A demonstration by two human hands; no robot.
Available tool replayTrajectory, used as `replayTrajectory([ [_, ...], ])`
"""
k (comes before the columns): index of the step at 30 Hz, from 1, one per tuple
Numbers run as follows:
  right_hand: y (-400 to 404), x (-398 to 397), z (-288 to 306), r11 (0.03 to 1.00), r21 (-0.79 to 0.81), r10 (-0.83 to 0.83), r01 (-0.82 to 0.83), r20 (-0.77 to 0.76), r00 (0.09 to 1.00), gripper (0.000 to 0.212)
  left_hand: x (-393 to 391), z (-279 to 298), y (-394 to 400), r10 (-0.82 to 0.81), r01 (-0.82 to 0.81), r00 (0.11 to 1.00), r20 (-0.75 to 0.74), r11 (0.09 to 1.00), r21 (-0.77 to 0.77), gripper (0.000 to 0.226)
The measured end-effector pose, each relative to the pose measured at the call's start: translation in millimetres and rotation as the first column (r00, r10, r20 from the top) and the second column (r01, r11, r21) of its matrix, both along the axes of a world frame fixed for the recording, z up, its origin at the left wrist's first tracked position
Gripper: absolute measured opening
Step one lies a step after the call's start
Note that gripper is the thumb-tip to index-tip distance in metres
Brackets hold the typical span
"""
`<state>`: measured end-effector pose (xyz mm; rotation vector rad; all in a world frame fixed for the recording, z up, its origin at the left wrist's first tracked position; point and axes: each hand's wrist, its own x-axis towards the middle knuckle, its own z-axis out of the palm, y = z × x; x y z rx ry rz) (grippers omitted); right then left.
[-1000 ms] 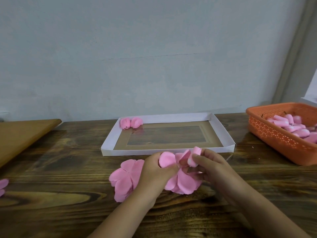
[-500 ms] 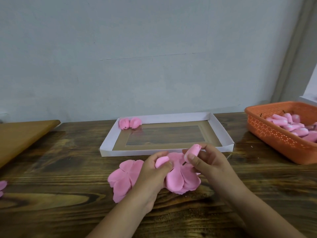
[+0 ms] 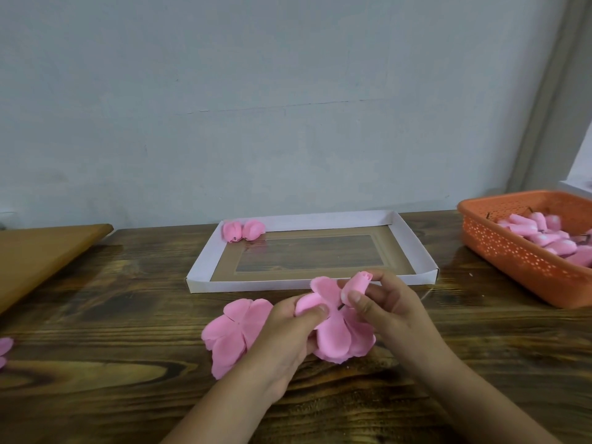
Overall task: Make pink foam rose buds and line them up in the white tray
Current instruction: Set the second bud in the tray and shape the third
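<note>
Petals [image 3: 333, 334] of pink foam sit pinched in my left hand [image 3: 288, 334]; my right hand [image 3: 381, 302] grips a small bud [image 3: 360, 282], near the white tray [image 3: 198, 270]'s front edge.

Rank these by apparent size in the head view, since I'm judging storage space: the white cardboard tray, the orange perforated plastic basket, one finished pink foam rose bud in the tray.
1. White cardboard tray, largest.
2. Orange perforated plastic basket; cut off by the frame edge, so its full size is unsure.
3. Finished pink foam rose bud, far the smallest.
</note>
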<state>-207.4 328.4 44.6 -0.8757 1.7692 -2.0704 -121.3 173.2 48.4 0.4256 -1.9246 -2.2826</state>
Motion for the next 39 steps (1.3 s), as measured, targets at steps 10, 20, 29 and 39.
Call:
replayTrajectory([
  [10,-0.7,2.4,-1.8,0.992,0.099,-0.071,0.082,-0.114,0.991,0.019,1.6,4.0,3.0,-0.04,0.041,0.999,-0.008,0.992,0.118,0.025],
  [20,-1.2,4.5,-2.5,0.989,0.083,-0.108,0.121,-0.155,0.982,0.028,0.9,4.4,3.8,-0.137,0.154,0.987,-0.09,0.961,0.231,0.035],
  [29,-3.6,4.5,-3.2,0.967,0.173,-0.155,0.187,-0.183,0.971,0.038,2.0,1.9,1.8,-0.166,0.178,0.983,-0.077,0.967,0.183,0.035],
  [39,-1.4,9.4,-1.8,0.967,0.196,-0.096,0.163,-0.31,0.946,0.03,1.0,-3.4,4.6,-0.048,0.048,0.999,0.02,0.999,0.022,0.03],
])
